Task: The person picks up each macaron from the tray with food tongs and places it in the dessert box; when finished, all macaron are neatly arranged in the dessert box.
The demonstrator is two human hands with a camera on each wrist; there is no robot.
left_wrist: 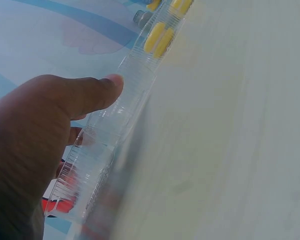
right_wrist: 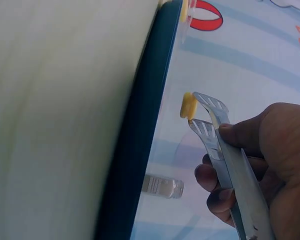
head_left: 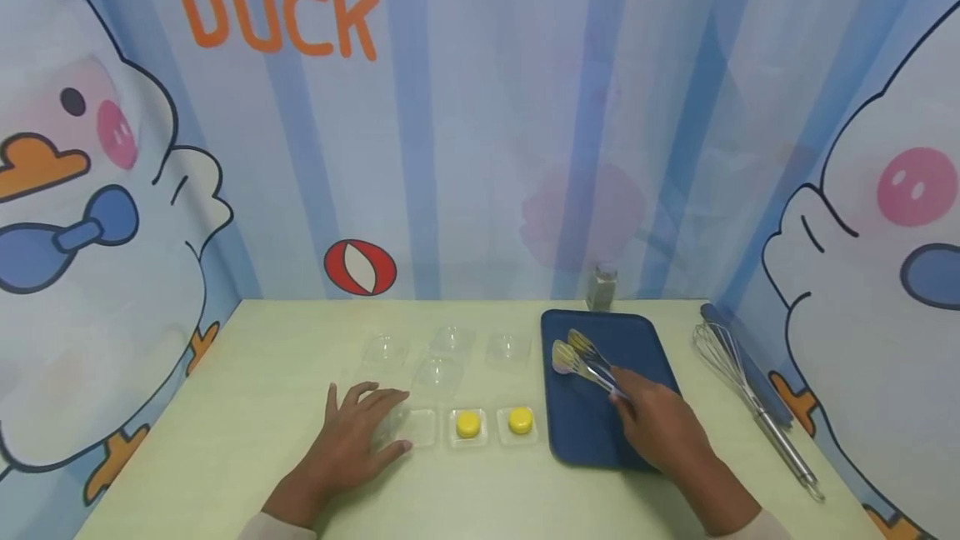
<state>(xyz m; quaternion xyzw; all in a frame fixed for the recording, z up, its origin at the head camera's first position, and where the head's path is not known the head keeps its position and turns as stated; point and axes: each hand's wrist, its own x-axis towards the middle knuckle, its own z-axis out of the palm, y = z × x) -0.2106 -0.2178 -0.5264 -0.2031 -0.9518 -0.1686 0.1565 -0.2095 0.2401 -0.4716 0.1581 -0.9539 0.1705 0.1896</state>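
In my right hand [head_left: 663,423] are metal tongs [head_left: 596,375], held over the blue tray [head_left: 600,448]. The right wrist view shows a yellow macaron [right_wrist: 188,106] between the slotted tips of the tongs. My left hand [head_left: 348,440] is spread at the left end of a row of small clear plastic boxes, its thumb and fingers around the outermost one. Beside it is a clear box [head_left: 422,427] with nothing in it. Two boxes further right each hold a yellow macaron, the middle one [head_left: 468,423] and the right one [head_left: 521,420].
Several clear domed lids [head_left: 508,348] lie behind the boxes. A small glass jar [head_left: 602,287] stands behind the tray. On the right, a metal whisk [head_left: 757,407] lies beside a long dark blue object [head_left: 761,382]. Printed curtains [head_left: 480,148] surround the table.
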